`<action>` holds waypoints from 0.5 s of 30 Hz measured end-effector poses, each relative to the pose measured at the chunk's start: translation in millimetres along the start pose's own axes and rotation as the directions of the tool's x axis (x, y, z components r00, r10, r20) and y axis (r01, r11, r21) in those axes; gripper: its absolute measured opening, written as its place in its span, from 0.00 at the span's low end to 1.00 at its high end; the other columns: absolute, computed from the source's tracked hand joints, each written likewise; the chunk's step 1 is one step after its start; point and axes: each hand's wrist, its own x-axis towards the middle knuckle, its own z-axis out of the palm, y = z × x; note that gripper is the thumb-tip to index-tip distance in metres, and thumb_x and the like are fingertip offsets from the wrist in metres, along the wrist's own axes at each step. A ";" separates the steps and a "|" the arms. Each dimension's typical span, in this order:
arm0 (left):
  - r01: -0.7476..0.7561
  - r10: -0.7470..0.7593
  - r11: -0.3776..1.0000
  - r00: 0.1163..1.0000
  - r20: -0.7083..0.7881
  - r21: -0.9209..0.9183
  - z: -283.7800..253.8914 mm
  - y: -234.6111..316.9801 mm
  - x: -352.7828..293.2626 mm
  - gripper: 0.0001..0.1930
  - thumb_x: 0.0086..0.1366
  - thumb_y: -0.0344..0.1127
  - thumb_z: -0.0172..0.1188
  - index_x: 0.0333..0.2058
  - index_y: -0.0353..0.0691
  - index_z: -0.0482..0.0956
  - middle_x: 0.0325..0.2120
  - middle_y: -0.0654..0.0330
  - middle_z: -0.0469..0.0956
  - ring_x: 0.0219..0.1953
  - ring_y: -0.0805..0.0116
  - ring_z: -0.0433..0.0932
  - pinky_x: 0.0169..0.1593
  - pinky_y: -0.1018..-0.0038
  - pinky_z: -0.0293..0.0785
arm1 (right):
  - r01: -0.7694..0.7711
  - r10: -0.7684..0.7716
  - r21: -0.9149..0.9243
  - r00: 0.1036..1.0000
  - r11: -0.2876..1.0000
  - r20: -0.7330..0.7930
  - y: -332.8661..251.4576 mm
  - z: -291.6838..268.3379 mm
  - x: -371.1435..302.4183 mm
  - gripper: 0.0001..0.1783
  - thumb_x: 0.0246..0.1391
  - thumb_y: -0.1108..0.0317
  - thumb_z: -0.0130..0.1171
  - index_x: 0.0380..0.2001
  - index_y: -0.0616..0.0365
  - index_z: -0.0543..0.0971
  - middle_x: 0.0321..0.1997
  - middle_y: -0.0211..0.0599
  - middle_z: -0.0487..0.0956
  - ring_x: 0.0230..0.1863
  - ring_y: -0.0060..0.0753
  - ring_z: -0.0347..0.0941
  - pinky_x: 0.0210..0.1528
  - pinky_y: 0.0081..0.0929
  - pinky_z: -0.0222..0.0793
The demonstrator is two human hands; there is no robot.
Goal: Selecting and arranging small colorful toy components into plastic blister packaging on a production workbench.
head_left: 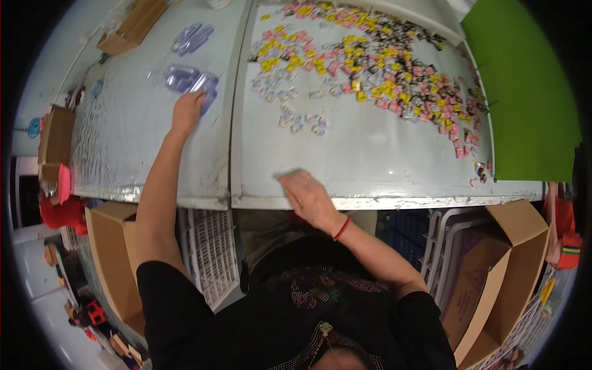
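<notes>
My left hand [187,113] reaches far out on the left part of the table. Its fingers are closed on the edge of a clear, bluish plastic shell [208,95]. Another clear plastic shell [179,78] lies against it, and more clear shells [192,39] rest farther back. Close to the table's front edge is my right hand [310,196], a red cord round its wrist. Its fingers are loosely bent and apart, and I see nothing held in them. Beyond it, small white-and-blue wrapped pieces [296,119] lie in little clusters.
Many small pink, yellow and black packets [382,68] spread over the table's far right. A seam [233,123] splits the tabletop. A green panel [524,92] borders the right side. Cardboard boxes [114,265] [518,271] and a white plastic crate [209,253] stand below the front edge.
</notes>
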 end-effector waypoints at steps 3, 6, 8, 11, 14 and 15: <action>-0.082 0.089 0.982 0.995 -0.038 0.168 12.8 -0.3 3.4 0.11 0.62 0.37 0.53 0.32 0.36 0.82 0.33 0.46 0.79 0.35 0.44 0.78 0.40 0.56 0.73 | -0.003 0.003 -0.018 1.000 1.000 -0.015 1.7 -0.2 1.5 0.15 0.48 0.83 0.55 0.42 0.67 0.76 0.36 0.47 0.77 0.39 0.51 0.73 0.44 0.38 0.71; 0.034 -0.026 0.970 0.999 -0.033 0.239 7.8 -2.3 2.8 0.11 0.61 0.37 0.54 0.31 0.37 0.82 0.33 0.47 0.80 0.35 0.45 0.78 0.40 0.56 0.73 | -0.015 0.015 -0.027 1.000 1.000 -0.009 -0.1 2.3 3.6 0.13 0.50 0.82 0.56 0.41 0.66 0.77 0.36 0.47 0.78 0.39 0.50 0.74 0.44 0.37 0.72; 0.112 -0.109 0.965 0.994 -0.028 0.238 2.4 2.1 7.6 0.11 0.61 0.38 0.55 0.30 0.38 0.82 0.31 0.48 0.80 0.35 0.45 0.78 0.40 0.56 0.72 | -0.011 0.010 -0.036 1.000 0.999 -0.003 0.7 1.4 3.4 0.12 0.50 0.82 0.57 0.41 0.66 0.77 0.36 0.47 0.79 0.40 0.49 0.74 0.44 0.37 0.72; 0.299 -0.305 0.949 0.950 0.061 0.096 -6.8 8.4 12.1 0.12 0.59 0.41 0.59 0.29 0.38 0.83 0.27 0.49 0.80 0.32 0.48 0.79 0.37 0.58 0.72 | -0.015 0.014 -0.052 1.000 0.999 -0.017 -0.8 0.7 3.0 0.12 0.50 0.82 0.57 0.40 0.66 0.77 0.36 0.47 0.78 0.39 0.49 0.74 0.44 0.37 0.72; 0.412 -0.401 0.907 0.908 0.124 -0.087 -10.7 3.4 10.4 0.14 0.58 0.44 0.63 0.28 0.37 0.83 0.21 0.55 0.80 0.26 0.62 0.78 0.33 0.67 0.71 | -0.013 0.011 -0.047 0.999 0.999 -0.043 -4.6 -1.8 1.0 0.13 0.50 0.82 0.57 0.41 0.66 0.77 0.36 0.47 0.78 0.39 0.50 0.74 0.44 0.37 0.72; 0.507 -0.478 0.815 0.862 0.168 -0.280 -11.0 -6.7 6.2 0.14 0.59 0.44 0.63 0.27 0.36 0.83 0.20 0.59 0.78 0.25 0.69 0.75 0.31 0.71 0.69 | -0.027 0.026 -0.030 0.999 0.999 -0.031 -8.3 -1.1 0.7 0.13 0.50 0.82 0.57 0.41 0.65 0.77 0.36 0.47 0.78 0.39 0.50 0.74 0.43 0.37 0.72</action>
